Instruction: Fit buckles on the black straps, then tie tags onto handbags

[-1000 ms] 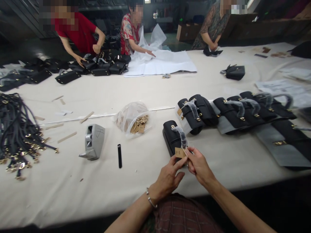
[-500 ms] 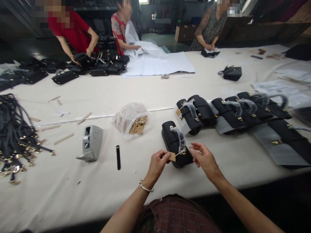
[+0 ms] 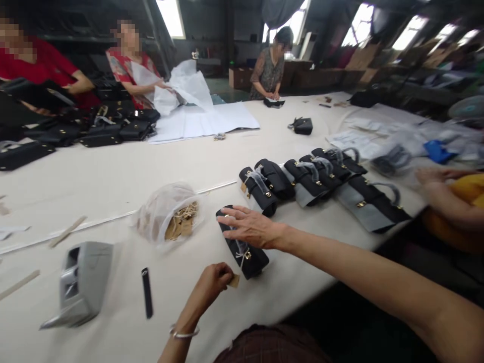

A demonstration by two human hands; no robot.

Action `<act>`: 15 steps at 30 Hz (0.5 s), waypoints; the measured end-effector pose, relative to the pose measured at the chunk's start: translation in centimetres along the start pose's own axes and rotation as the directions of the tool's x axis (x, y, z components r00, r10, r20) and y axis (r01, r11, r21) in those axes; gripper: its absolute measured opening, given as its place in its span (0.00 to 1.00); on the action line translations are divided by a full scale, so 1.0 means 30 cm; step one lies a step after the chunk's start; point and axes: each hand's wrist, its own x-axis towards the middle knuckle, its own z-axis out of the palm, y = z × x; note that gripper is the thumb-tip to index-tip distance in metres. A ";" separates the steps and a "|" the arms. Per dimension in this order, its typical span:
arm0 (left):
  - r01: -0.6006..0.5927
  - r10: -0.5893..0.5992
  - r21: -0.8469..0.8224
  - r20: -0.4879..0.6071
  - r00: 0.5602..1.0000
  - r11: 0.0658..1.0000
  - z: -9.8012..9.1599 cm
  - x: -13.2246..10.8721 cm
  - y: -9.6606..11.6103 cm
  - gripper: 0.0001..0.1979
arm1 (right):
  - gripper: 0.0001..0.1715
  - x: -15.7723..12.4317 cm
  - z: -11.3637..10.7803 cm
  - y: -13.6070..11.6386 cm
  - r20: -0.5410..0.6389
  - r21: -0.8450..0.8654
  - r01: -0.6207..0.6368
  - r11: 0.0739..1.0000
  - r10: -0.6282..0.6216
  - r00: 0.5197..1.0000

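Observation:
A black handbag with gold fittings lies in front of me, its plastic-wrapped handle partly covered by my right hand. That hand rests over the bag with its fingers spread. Between the thumb and fingers of my left hand is a small tan hang tag, whose pale string runs to the bag near the handle's lower end. To the left, a white plastic bag lies open, with more tan tags and strings inside.
More black handbags lie in a row to the right. A grey tape dispenser and a short black strap are at left. Across the table, co-workers handle bags and white sheets. Another person's arm reaches in at far right.
My right hand has moved from beside the handbag's lower end onto its handle, fingers spreading. My left hand still pinches the tag, now drawn lower. The whole view has turned to the right.

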 end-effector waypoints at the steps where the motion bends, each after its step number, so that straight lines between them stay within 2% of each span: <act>1: -0.002 0.002 -0.012 0.017 1.000 1.000 -0.002 0.000 -0.006 0.11 | 0.11 0.013 -0.005 -0.002 0.054 -0.020 0.024 1.000 -0.022 0.998; 3: -0.053 0.053 -0.023 -0.023 0.998 0.998 -0.005 -0.002 -0.021 0.12 | 0.11 0.021 -0.024 -0.013 0.148 -0.034 0.055 0.998 -0.049 0.988; 6: -0.158 0.148 -0.030 -0.221 0.964 0.987 -0.017 -0.010 -0.056 0.17 | 0.09 -0.035 -0.090 -0.036 0.207 -0.027 0.052 0.998 -0.045 0.977; 8: -0.148 0.125 -0.046 -0.336 0.933 0.988 -0.029 -0.010 -0.090 0.20 | 0.07 -0.125 -0.148 -0.041 0.228 0.042 -0.024 0.999 0.013 0.974; 10: -0.106 0.075 -0.054 -0.405 0.911 0.993 -0.038 -0.005 -0.126 0.22 | 0.10 -0.249 -0.196 -0.029 0.254 0.181 -0.208 0.961 0.159 0.954; 11: -0.088 0.055 -0.059 -0.419 0.906 0.994 -0.040 -0.001 -0.142 0.22 | 0.12 -0.319 -0.210 -0.016 0.274 0.244 -0.346 0.906 0.278 0.921; 12: -0.074 0.040 -0.065 -0.422 0.906 0.995 -0.039 0.002 -0.153 0.22 | 0.14 -0.393 -0.217 -0.001 0.293 0.294 -0.503 0.813 0.424 0.857; 14: -0.057 0.024 -0.069 -0.402 0.915 0.996 -0.029 0.007 -0.163 0.21 | 0.17 -0.543 -0.203 0.033 0.362 0.387 -0.740 0.550 0.648 0.670; 15: -0.051 0.023 -0.062 -0.385 0.922 0.997 -0.020 0.009 -0.162 0.20 | 0.18 -0.618 -0.185 0.050 0.364 0.436 -0.800 0.412 0.732 0.575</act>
